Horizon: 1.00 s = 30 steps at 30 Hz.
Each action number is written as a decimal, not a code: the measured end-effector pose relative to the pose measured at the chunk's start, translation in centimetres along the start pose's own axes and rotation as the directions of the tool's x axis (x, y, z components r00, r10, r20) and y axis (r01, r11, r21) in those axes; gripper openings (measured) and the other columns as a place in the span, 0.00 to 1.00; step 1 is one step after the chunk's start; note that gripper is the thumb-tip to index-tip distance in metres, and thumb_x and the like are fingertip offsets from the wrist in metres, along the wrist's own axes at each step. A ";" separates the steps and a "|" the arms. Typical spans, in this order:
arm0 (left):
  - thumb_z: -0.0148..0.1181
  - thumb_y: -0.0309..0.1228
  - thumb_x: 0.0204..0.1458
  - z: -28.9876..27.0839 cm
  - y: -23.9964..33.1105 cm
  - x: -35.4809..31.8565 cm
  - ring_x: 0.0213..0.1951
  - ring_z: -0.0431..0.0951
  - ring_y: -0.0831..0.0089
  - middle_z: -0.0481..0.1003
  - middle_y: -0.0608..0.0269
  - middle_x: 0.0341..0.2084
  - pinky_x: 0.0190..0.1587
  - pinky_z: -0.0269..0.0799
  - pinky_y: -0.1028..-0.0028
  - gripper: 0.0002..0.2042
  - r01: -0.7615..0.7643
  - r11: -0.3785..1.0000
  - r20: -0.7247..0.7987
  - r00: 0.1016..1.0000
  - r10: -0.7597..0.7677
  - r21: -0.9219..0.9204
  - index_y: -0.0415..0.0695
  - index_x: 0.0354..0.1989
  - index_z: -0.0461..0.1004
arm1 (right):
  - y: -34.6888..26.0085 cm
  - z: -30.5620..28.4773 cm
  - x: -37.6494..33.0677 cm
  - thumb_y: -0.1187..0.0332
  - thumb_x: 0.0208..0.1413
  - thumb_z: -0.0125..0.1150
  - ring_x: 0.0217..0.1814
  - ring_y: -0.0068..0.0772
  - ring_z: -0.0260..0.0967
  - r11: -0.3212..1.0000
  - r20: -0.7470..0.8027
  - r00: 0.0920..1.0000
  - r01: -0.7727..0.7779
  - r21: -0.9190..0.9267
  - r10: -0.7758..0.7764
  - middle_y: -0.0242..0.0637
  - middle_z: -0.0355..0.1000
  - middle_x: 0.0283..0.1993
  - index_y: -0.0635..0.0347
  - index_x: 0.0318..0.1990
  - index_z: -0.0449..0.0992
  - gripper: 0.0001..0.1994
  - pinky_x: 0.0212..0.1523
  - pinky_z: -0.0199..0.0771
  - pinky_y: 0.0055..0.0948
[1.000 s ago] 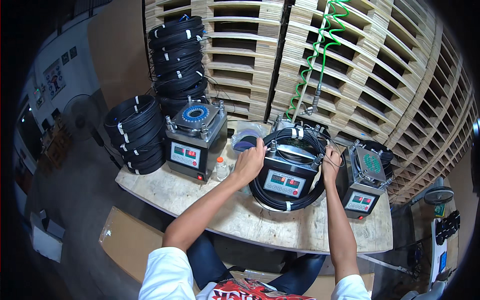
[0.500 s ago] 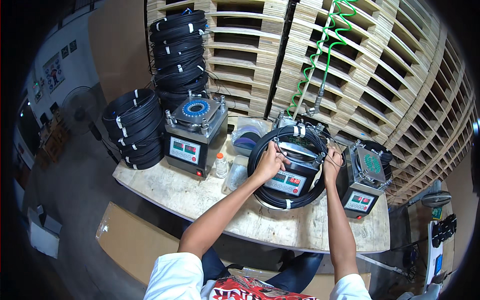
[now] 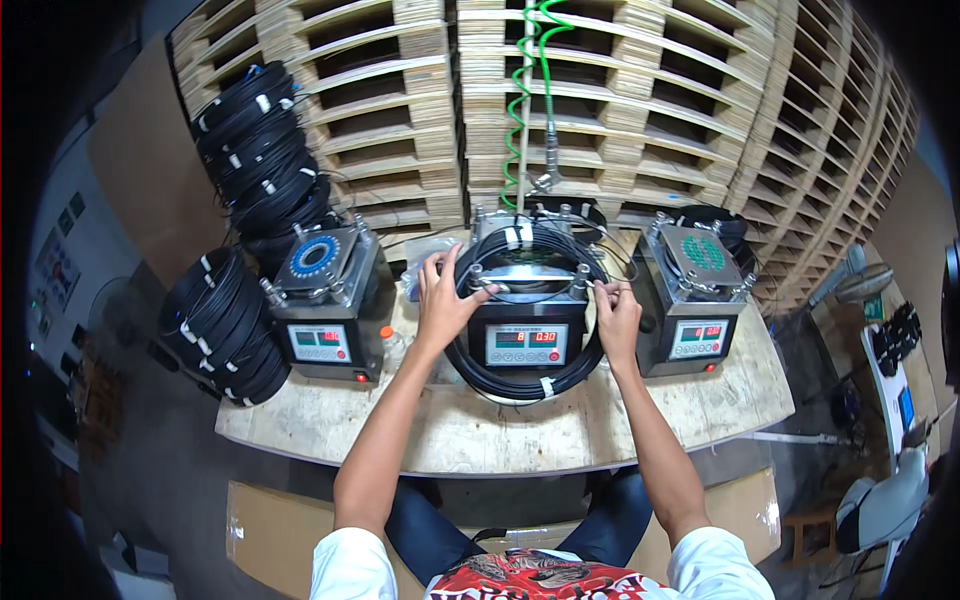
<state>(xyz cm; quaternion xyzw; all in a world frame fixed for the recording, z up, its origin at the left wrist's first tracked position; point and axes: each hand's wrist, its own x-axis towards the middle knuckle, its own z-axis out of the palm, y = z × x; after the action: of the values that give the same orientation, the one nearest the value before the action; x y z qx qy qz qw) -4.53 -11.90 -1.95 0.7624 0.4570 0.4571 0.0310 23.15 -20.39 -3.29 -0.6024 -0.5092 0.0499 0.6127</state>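
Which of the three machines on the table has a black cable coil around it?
The middle machine, between both hands, carries the black cable coil. The left machine and right machine have none.

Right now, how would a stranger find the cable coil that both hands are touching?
On the wooden table stand three grey machines. The coil is the black ring draped around the middle machine, between both hands. The other coils lie stacked at the table's left; only this one circles a machine.

Three machines in a row on the table [image 3: 470,435]: middle machine [image 3: 525,320] between left machine [image 3: 325,300] and right machine [image 3: 695,300]. Cable coil [image 3: 530,375] looped around middle machine. Coil stacks [image 3: 235,250] left of row, pallets [image 3: 640,110] behind.
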 end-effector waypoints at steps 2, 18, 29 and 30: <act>0.70 0.56 0.45 0.7 -1.4 0.3 0.57 0.67 0.44 0.65 0.41 0.57 0.60 0.62 0.55 0.45 -0.021 0.977 0.086 0.995 0.040 -0.211 0.42 0.67 0.60 | 0.2 -0.1 -0.2 0.69 0.62 0.62 0.18 0.21 0.62 0.994 0.013 1.000 -0.004 0.111 0.002 0.35 0.69 0.19 0.68 0.35 0.73 0.09 0.20 0.60 0.28; 0.69 0.60 0.44 0.7 0.2 0.4 0.55 0.73 0.45 0.70 0.41 0.55 0.55 0.70 0.56 0.47 0.033 0.964 0.118 0.993 -0.001 -0.264 0.41 0.67 0.61 | -0.1 -0.7 -0.9 0.72 0.56 0.68 0.24 0.11 0.56 0.972 0.015 0.997 -0.080 0.220 0.078 0.24 0.65 0.24 0.66 0.39 0.74 0.09 0.24 0.59 0.17; 0.70 0.56 0.45 0.3 1.0 0.1 0.52 0.75 0.46 0.71 0.43 0.51 0.52 0.71 0.57 0.45 0.043 0.971 0.123 0.992 -0.014 -0.235 0.40 0.66 0.60 | -1.5 2.1 -2.6 0.73 0.56 0.69 0.22 0.12 0.65 0.924 0.165 0.982 -0.141 0.355 0.087 0.31 0.74 0.25 0.67 0.39 0.71 0.11 0.23 0.65 0.18; 0.70 0.56 0.45 0.4 0.8 0.0 0.52 0.75 0.46 0.71 0.43 0.51 0.52 0.71 0.57 0.45 0.042 0.971 0.120 0.993 -0.014 -0.236 0.40 0.66 0.60 | -1.7 2.1 -2.4 0.74 0.56 0.69 0.22 0.13 0.64 0.965 0.160 0.986 -0.083 0.251 0.043 0.32 0.74 0.24 0.67 0.39 0.71 0.11 0.22 0.64 0.19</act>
<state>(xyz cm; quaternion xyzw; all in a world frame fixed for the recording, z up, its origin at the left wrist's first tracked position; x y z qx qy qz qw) -3.70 -12.24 -1.73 0.7723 0.4069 0.4624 0.1555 19.63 -20.97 -3.84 -0.5283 -0.5246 0.1809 0.6427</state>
